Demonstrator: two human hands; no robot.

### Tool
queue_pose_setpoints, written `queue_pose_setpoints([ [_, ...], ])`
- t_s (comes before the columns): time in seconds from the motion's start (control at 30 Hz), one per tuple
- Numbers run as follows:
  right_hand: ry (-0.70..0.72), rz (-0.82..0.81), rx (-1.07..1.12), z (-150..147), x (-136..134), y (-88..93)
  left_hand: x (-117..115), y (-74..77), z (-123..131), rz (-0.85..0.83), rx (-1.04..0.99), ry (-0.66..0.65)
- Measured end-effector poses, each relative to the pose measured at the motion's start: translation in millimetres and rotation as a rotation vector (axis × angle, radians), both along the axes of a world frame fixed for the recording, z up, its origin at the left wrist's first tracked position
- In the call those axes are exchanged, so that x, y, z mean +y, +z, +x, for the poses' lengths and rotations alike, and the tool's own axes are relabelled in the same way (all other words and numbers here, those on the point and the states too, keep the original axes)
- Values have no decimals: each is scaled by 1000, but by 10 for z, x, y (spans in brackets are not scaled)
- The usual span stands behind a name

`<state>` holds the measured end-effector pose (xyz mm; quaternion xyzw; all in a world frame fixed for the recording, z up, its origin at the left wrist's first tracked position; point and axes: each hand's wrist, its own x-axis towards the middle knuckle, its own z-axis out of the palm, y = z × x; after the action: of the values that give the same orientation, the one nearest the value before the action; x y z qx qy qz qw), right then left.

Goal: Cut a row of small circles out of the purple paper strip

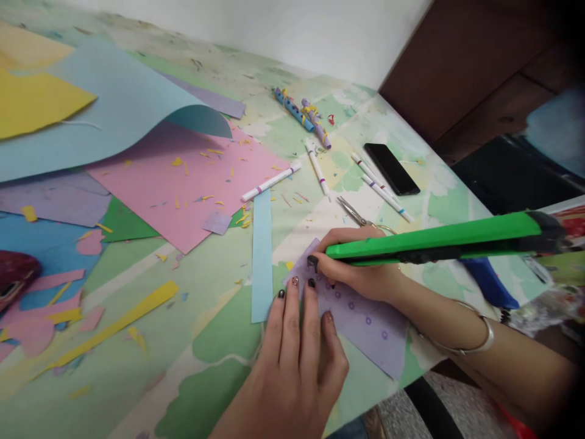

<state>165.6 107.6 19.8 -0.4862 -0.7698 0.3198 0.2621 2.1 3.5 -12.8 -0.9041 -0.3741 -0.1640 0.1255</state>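
A strip of purple paper [377,341] with a row of small purple circles lies at a slant on the table. My left hand [304,353] rests flat on its near left side, fingers spread. In my right hand [361,268], curled low over the paper in a pen-like grip, is a long green tool [429,238] with black trim. It stretches right, past my wrist; its kind and working tip are unclear, partly hidden by my fingers. A pair of scissors [351,210] lies just behind that hand, handles partly covered. A light blue paper strip [262,262] lies left of my fingertips.
White markers [317,167] and a black phone [393,169] lie further back, near two decorated paper rolls [292,110]. Pink paper [183,183], a large curling blue sheet [114,103] and yellow scraps cover the left. A dark red phone [16,277] sits at the left edge.
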Motion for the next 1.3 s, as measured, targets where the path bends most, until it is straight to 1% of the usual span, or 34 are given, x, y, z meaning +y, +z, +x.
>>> queue_pose_setpoints([
  [0.1,-4,-50,62,3,-1,1,-1,15,-6,-23,18,-6],
  [0.2,-10,-65,92,-5,-2,0,4,9,-10,-5,15,-26],
  [0.33,-10,-83,106,-4,-1,0,3,-12,-8,13,5,-13],
  [0.47,-8,-25,24,5,-4,5,-8,-15,-1,16,-11,-11],
  [0.57,-34,37,-59,-10,-10,10,-10,-7,5,1,-4,7],
  [0.7,-61,48,-118,-43,-21,19,-5,0,6,-1,10,3],
  [1.0,-82,-15,-15,-22,-28,12,-14,-6,3,-13,12,-1],
  [1.2,-74,22,-29,-40,-14,-2,-25,-14,7,-19,-2,5],
  [1.3,-65,-24,31,-39,-8,-5,-4,-17,-9,-9,3,-8],
])
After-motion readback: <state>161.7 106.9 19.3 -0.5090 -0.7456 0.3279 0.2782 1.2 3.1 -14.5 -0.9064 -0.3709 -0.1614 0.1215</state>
